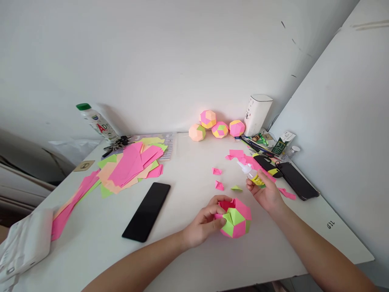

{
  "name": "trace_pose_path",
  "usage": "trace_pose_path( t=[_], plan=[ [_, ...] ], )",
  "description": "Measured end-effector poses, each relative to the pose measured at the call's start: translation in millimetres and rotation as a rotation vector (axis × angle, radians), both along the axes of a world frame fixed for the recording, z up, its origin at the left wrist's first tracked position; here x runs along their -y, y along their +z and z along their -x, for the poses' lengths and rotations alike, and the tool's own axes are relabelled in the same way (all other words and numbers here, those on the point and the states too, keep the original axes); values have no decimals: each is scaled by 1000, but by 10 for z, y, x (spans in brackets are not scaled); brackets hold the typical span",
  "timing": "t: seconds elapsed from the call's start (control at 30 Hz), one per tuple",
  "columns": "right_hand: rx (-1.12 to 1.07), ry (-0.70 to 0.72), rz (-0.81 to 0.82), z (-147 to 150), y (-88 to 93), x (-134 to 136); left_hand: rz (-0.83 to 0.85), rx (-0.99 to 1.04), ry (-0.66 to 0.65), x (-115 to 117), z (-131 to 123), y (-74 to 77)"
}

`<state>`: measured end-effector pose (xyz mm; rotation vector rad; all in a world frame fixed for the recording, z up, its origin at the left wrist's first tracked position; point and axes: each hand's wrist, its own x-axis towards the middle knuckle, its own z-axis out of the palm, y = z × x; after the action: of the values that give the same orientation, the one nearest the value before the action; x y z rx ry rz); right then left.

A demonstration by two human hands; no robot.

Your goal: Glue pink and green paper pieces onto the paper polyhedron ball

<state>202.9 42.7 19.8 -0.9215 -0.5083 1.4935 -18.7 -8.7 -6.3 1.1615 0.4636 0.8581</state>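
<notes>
My left hand [205, 221] grips the rim of a pink and green folded paper ball [238, 221], which has an opening at its top left. Thumb and fingers pinch the paper beside that opening. In my right hand [269, 192] is a small glue bottle [254, 175] with a yellow label and a white nozzle that points up and left. Behind the ball lie two small pink folded paper pieces, the farther one [216, 171] and the nearer one [219, 185], with a green folded piece [236, 188] to their right.
Finished paper balls [208, 119] stand against the wall near a white box [258, 115]. Coloured paper sheets [130, 166], a black phone [146, 211] and a white bottle [99, 123] are on the left. A dark case [298, 180] and scissors [267, 165] lie on the right.
</notes>
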Motion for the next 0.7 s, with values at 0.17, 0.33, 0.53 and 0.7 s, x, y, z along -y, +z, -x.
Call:
trace_pose_path(
  t=[0.17, 0.33, 0.53, 0.7],
  plan=[
    [-65, 24, 46, -67, -20, -70, 17, -21, 67, 5, -6, -27],
    [74, 64, -39, -111, -66, -91, 54, -16, 112, -2, -26, -73],
    [474, 50, -208, -144, -195, -164, 99, -17, 140, -18, -34, -46],
    [810, 15, -222, -183, -297, -182, 91, -6, 124, -37, -24, -39]
  ],
)
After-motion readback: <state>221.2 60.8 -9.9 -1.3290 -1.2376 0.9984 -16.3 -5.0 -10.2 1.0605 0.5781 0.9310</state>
